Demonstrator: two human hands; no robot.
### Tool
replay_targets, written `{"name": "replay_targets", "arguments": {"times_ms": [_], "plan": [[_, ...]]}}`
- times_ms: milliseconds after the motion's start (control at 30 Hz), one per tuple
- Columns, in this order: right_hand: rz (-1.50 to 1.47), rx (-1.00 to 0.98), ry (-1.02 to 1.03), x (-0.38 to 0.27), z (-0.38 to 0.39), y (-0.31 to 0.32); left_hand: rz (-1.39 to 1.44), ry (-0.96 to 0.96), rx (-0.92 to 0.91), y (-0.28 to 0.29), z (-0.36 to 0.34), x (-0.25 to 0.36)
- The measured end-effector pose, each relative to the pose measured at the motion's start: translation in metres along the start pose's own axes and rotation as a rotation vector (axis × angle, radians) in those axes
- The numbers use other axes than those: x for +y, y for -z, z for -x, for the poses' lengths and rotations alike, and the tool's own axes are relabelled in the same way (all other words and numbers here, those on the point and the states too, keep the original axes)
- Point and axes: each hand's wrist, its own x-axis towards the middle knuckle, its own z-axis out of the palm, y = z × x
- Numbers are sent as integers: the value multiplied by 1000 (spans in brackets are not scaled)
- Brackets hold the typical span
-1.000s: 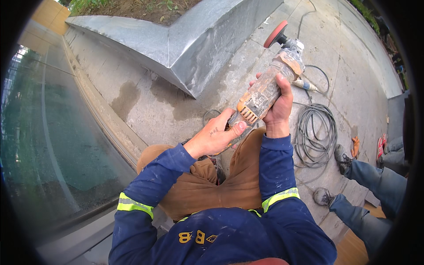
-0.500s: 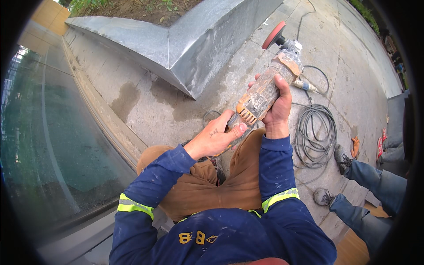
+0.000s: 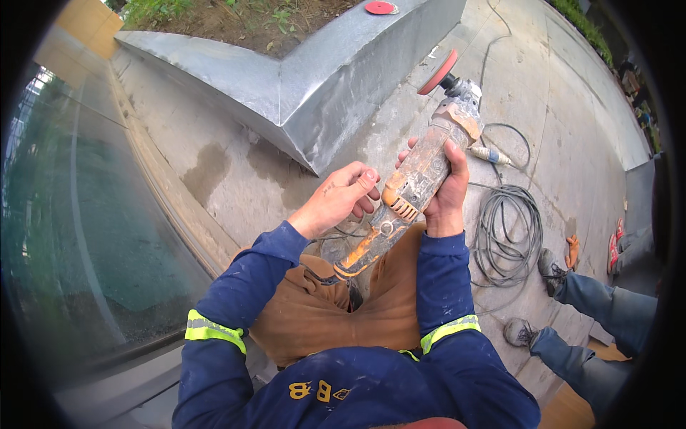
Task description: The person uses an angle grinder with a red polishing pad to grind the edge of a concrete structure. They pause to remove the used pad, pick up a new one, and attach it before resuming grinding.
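An angle grinder (image 3: 421,171), grey with dust and with orange parts, slants over my lap. My right hand (image 3: 450,187) wraps round its body from the right, thumb on top. My left hand (image 3: 341,197) is off the tool, just left of its vented part, with its fingers loosely bent and nothing visible in them. The rear handle (image 3: 363,250) lies bare above my thighs. At the far end sits a red round pad (image 3: 438,72), tilted, facing the metal planter wall. A cord runs from the handle's end and is partly hidden by my left arm.
A metal-clad planter (image 3: 336,118) with soil and plants stands ahead, a red disc (image 3: 381,8) on its ledge. A coiled cable (image 3: 509,225) and a cable connector (image 3: 491,155) lie right. Another person's legs (image 3: 600,293) are at right, a glass pane (image 3: 78,214) at left.
My left hand has let go of the rear handle and moved up and left of it. The grinder stays in my right hand. The red disc on the ledge has come into view.
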Motion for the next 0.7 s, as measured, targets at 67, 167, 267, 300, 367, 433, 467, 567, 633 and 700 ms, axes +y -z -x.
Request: {"name": "replay_targets", "arguments": {"times_ms": [67, 167, 267, 300, 367, 433, 467, 567, 633, 700], "plan": [[-73, -68, -45, 0, -2, 2, 56, -13, 48, 8, -11, 8], [-199, -191, -98, 0, -1, -1, 148, -115, 106, 14, -29, 11], [-333, -284, -144, -1, 1, -5, 63, -289, 244, 13, -40, 24], [-351, -297, -166, -3, 2, -6, -52, -378, 317, 11, -43, 28], [-343, -311, -181, -6, 2, -6, -277, -532, 443, 10, -43, 46], [-332, -288, -203, 1, 0, 1, -540, -794, 572, 11, -50, 55], [-312, -277, -211, 2, 1, -1, -681, -932, 646, 12, -51, 64], [-301, -283, -207, -1, 2, -4, -732, -1001, 604, -2, -72, 88], [-278, -240, -180, -5, 3, -7, -785, -957, 556, -17, -90, 97], [-235, -204, -181, -2, 4, -12, -854, -957, 533, -25, -96, 94]]}}
